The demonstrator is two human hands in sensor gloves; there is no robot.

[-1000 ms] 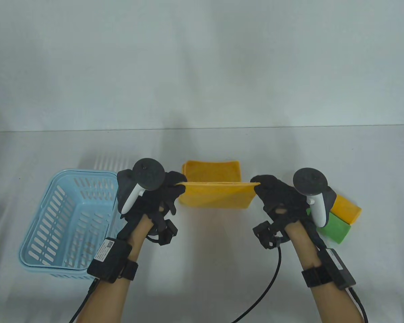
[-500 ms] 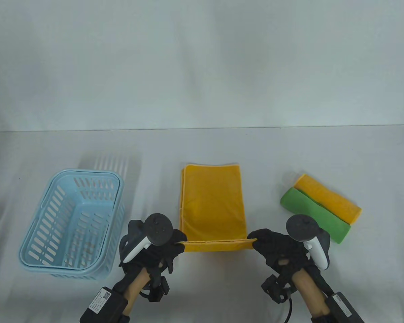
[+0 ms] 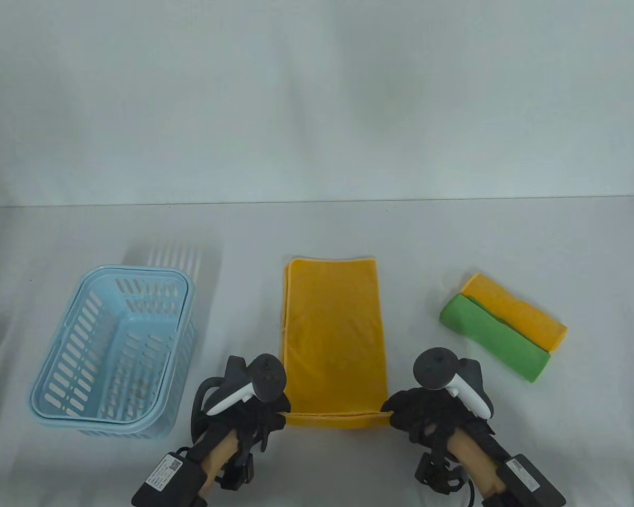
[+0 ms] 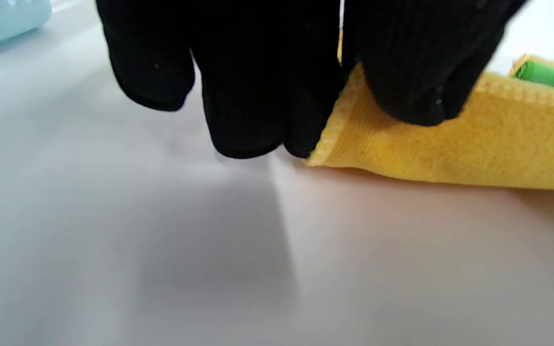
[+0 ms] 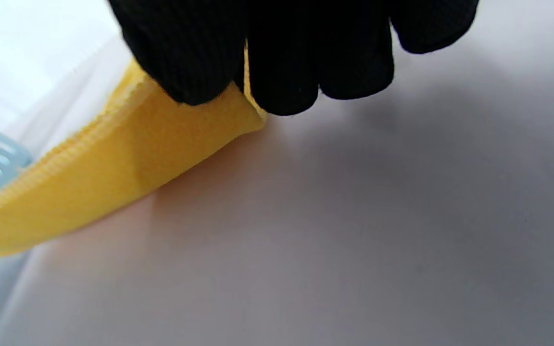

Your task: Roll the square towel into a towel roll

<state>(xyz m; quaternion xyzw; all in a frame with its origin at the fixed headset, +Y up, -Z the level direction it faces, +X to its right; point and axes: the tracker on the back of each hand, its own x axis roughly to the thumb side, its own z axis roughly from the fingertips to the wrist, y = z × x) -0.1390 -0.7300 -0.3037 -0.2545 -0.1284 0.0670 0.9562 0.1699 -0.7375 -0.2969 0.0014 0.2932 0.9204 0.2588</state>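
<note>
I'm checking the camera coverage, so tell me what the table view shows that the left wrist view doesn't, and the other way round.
Only the table view shows the right hand pinching the far corner of the yellow towel, the towel's whole length laid flat, the whole blue basket, and the yellow roll beside the green roll.

Only the left wrist view shows the fingers closed on the towel's stitched corner, just above the table.

Both show the left hand, the towel, the green roll and some of the basket.
</note>
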